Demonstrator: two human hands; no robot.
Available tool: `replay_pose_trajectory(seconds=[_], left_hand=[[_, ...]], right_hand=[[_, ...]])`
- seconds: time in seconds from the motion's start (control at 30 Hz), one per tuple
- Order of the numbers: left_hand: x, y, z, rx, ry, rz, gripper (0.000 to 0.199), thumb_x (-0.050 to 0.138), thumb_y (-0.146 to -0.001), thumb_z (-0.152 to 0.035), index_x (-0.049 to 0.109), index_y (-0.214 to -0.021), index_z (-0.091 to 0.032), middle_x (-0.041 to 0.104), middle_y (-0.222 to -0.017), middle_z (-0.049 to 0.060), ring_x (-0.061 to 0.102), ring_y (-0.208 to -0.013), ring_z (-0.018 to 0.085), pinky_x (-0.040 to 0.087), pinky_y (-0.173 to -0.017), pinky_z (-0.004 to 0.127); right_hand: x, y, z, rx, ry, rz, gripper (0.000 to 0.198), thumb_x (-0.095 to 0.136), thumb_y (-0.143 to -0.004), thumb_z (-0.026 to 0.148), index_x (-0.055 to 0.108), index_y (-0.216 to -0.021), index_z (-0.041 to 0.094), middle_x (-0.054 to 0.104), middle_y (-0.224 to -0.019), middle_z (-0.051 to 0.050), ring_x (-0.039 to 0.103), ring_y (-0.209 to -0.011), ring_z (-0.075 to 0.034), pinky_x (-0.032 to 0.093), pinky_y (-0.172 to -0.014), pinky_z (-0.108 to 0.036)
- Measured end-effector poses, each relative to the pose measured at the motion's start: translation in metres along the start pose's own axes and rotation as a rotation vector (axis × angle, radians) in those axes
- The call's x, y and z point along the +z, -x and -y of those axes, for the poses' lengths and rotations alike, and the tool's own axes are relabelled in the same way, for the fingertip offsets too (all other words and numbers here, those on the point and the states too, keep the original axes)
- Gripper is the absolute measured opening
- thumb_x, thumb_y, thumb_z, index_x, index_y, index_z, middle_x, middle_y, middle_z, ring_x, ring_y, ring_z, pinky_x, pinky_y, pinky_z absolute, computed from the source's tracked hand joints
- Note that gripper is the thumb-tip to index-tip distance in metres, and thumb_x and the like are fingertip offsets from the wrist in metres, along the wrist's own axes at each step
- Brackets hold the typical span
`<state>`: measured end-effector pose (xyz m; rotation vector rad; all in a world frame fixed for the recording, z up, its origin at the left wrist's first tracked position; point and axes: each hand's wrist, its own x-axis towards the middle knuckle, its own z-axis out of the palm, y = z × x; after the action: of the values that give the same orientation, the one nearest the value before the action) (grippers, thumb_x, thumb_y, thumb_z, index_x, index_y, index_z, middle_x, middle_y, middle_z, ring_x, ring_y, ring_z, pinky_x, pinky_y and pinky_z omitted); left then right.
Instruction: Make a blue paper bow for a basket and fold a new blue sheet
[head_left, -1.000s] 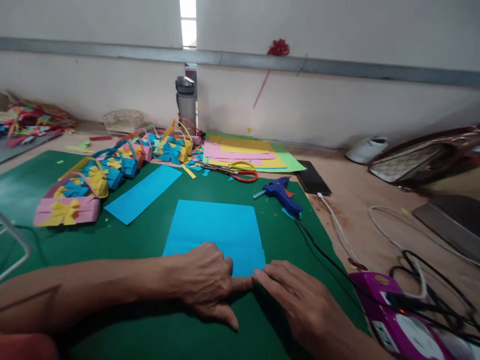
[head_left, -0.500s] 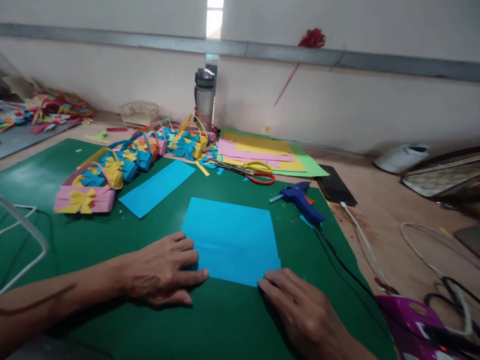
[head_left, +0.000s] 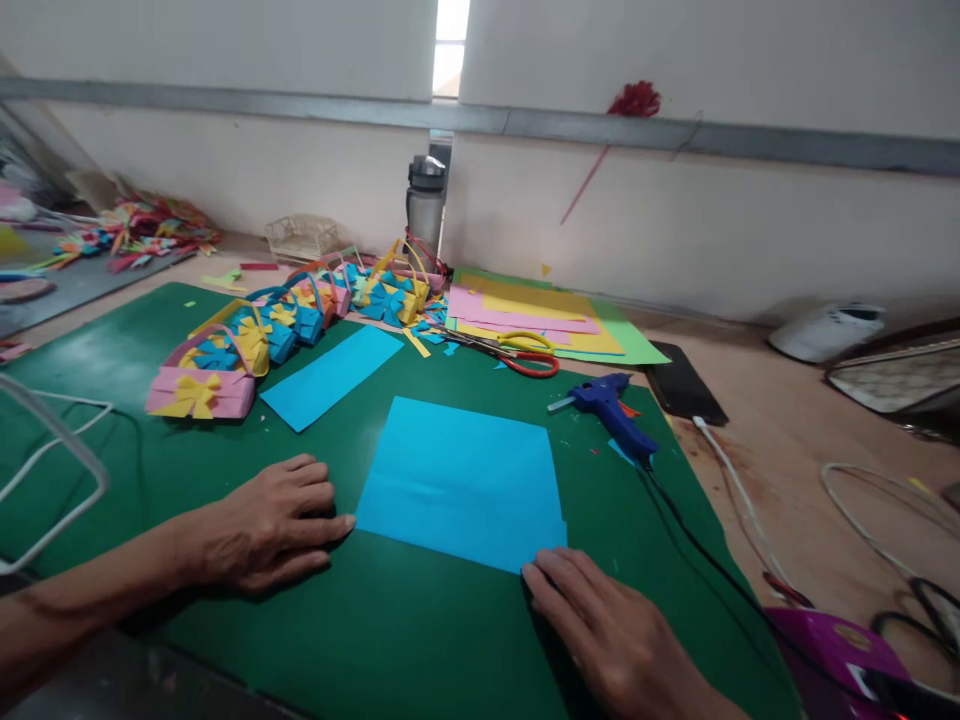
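A blue sheet of paper point(head_left: 461, 480) lies flat on the green mat point(head_left: 420, 640) in front of me, with a small step along its right edge. My left hand point(head_left: 281, 525) rests open on the mat, its index fingertip touching the sheet's near left corner. At the near right corner, the fingers of my right hand point(head_left: 607, 625) lie on the paper's edge, stretched out and close together. Behind the sheet to the left is a narrower blue paper strip point(head_left: 334, 377). A blue glue gun point(head_left: 615, 412) lies to the right.
Small paper baskets with bows point(head_left: 202, 390) line the mat's back left. Scissors point(head_left: 517, 350) lie before stacked coloured paper point(head_left: 555, 310). A bottle point(head_left: 425, 215) stands by the wall. A phone point(head_left: 686, 382), cables and a purple box point(head_left: 840, 655) are on the right; a white wire frame point(head_left: 75, 440) is on the left.
My left hand has slid left along the sheet's near edge to its left corner. My right hand stays at the right corner. The whole view has shifted slightly.
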<state>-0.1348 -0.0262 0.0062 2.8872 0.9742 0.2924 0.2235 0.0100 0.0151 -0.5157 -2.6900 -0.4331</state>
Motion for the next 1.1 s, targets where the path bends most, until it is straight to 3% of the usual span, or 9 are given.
replay_pose_trajectory(seconds=[0.33, 0.5, 0.53, 0.57, 0.63, 0.7, 0.8, 0.97, 1.1], left_hand=[[0.005, 0.003, -0.003, -0.028, -0.065, -0.076, 0.025, 0.046, -0.09, -0.025, 0.056, -0.111, -0.016, 0.051, -0.074, 0.005, 0.045, -0.071, 0.02, 0.036, -0.069, 0.036], [0.014, -0.013, -0.025, -0.118, -0.06, -0.461, 0.017, 0.048, -0.09, -0.019, 0.06, -0.078, -0.016, 0.049, -0.058, 0.001, 0.041, -0.056, 0.014, 0.029, -0.055, 0.029], [0.014, -0.02, -0.034, -0.202, 0.056, -0.498, 0.026, 0.045, -0.091, -0.02, 0.057, -0.069, -0.016, 0.048, -0.055, 0.0, 0.041, -0.053, 0.013, 0.028, -0.053, 0.029], [0.013, -0.03, -0.043, -0.29, 0.242, -0.439, 0.035, 0.04, -0.094, -0.025, 0.054, -0.063, -0.016, 0.047, -0.053, -0.001, 0.041, -0.051, 0.011, 0.028, -0.051, 0.027], [0.012, -0.05, -0.059, -0.556, 0.745, -0.19, 0.045, 0.036, -0.095, -0.041, 0.052, -0.061, -0.016, 0.052, -0.053, -0.001, 0.046, -0.047, 0.009, 0.031, -0.048, 0.022], [0.011, -0.071, -0.07, -0.753, 1.255, -0.037, 0.051, 0.036, -0.09, -0.057, 0.056, -0.071, -0.014, 0.064, -0.071, 0.005, 0.056, -0.047, 0.01, 0.036, -0.044, 0.02], [0.015, -0.094, -0.072, -0.915, 1.604, -0.047, 0.062, 0.042, -0.08, -0.067, 0.061, -0.08, -0.009, 0.068, -0.081, 0.013, 0.063, -0.053, 0.015, 0.043, -0.044, 0.022], [0.016, -0.105, -0.057, -0.996, 1.478, -0.243, 0.059, 0.052, -0.071, -0.067, 0.061, -0.074, -0.009, 0.068, -0.073, 0.017, 0.066, -0.059, 0.022, 0.046, -0.045, 0.026], [-0.003, -0.1, -0.024, -0.978, 1.273, -0.412, 0.047, 0.067, -0.062, -0.059, 0.057, -0.064, -0.013, 0.066, -0.063, 0.01, 0.065, -0.063, 0.022, 0.048, -0.053, 0.027]], right_hand=[[0.009, -0.004, 0.015, -0.03, 0.432, 0.123, 0.031, 0.038, -0.071, -0.005, 0.063, -0.084, 0.006, 0.067, -0.072, -0.015, 0.061, -0.064, -0.022, 0.045, -0.054, -0.031], [0.005, -0.009, 0.019, 0.1, 0.483, 0.142, 0.027, 0.038, -0.069, -0.007, 0.056, -0.068, 0.013, 0.056, -0.058, -0.007, 0.051, -0.05, -0.017, 0.035, -0.047, -0.029], [0.003, -0.011, 0.02, 0.135, 0.51, 0.131, 0.027, 0.038, -0.069, -0.007, 0.055, -0.066, 0.014, 0.054, -0.056, -0.005, 0.05, -0.048, -0.017, 0.033, -0.047, -0.029], [0.001, -0.014, 0.021, 0.167, 0.535, 0.114, 0.027, 0.038, -0.069, -0.007, 0.054, -0.065, 0.014, 0.052, -0.054, -0.004, 0.049, -0.046, -0.017, 0.032, -0.046, -0.029], [-0.003, -0.02, 0.023, 0.22, 0.56, 0.066, 0.028, 0.038, -0.07, -0.007, 0.052, -0.063, 0.015, 0.049, -0.052, -0.002, 0.047, -0.045, -0.016, 0.031, -0.046, -0.03], [-0.007, -0.025, 0.028, 0.257, 0.549, 0.02, 0.028, 0.038, -0.071, -0.007, 0.051, -0.062, 0.016, 0.048, -0.051, -0.002, 0.047, -0.045, -0.016, 0.03, -0.047, -0.03], [-0.006, -0.029, 0.039, 0.263, 0.498, -0.006, 0.024, 0.038, -0.074, -0.003, 0.053, -0.067, 0.015, 0.049, -0.052, -0.002, 0.048, -0.046, -0.016, 0.03, -0.048, -0.031], [0.001, -0.029, 0.053, 0.151, 0.392, -0.09, 0.018, 0.044, -0.078, 0.004, 0.061, -0.08, 0.01, 0.057, -0.059, -0.006, 0.052, -0.051, -0.017, 0.033, -0.051, -0.03], [0.006, -0.026, 0.051, 0.057, 0.251, -0.186, 0.019, 0.045, -0.082, 0.006, 0.063, -0.088, 0.01, 0.065, -0.068, -0.008, 0.059, -0.058, -0.019, 0.041, -0.059, -0.033]])
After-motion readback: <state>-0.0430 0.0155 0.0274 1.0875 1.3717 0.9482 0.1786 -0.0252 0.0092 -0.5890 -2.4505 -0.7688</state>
